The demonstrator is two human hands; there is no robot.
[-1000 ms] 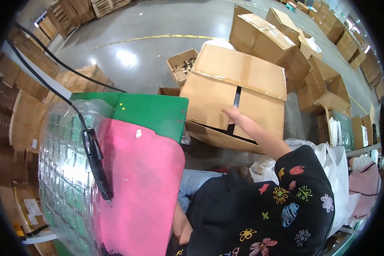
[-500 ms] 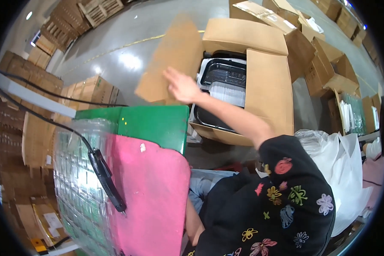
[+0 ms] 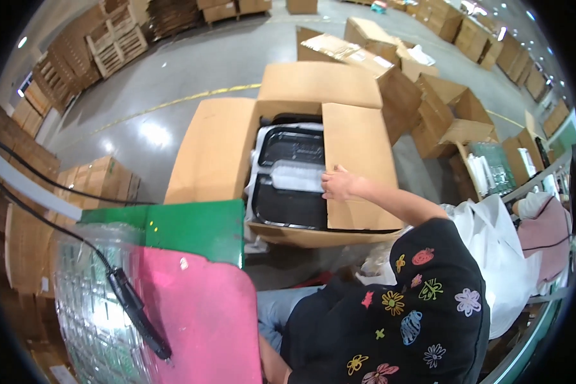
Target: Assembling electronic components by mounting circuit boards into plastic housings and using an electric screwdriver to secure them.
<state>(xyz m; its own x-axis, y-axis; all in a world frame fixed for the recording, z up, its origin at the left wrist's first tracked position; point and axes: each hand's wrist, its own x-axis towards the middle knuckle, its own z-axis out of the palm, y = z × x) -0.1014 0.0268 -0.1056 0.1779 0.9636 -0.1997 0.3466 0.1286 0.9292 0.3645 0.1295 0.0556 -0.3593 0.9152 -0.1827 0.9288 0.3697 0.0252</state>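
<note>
My right hand (image 3: 340,184) reaches over an opened cardboard box (image 3: 301,235). Its fingers curl around the inner edge of the right flap (image 3: 360,147), which leans partly over the opening. Inside lie black plastic trays (image 3: 288,208) with a raised rim, and a clear wrapped piece (image 3: 297,176) rests across them beside my fingertips. The box's left flap (image 3: 212,144) and far flap (image 3: 320,83) are folded outward. Of my left arm only a bit of forearm (image 3: 272,361) shows at the pink mat's edge; that hand is hidden.
To the left stand a pink mat (image 3: 201,307) and a green board (image 3: 173,224), with clear plastic trays (image 3: 96,307) and a black corded tool (image 3: 137,313) on them. Open cartons (image 3: 451,118) stand behind right. White bags (image 3: 496,256) lie at right, near another person's sleeve (image 3: 544,233).
My right hand has moved from the left flap to the right flap's edge. The left flap, earlier raised and blurred, now lies folded outward. The view has shifted.
</note>
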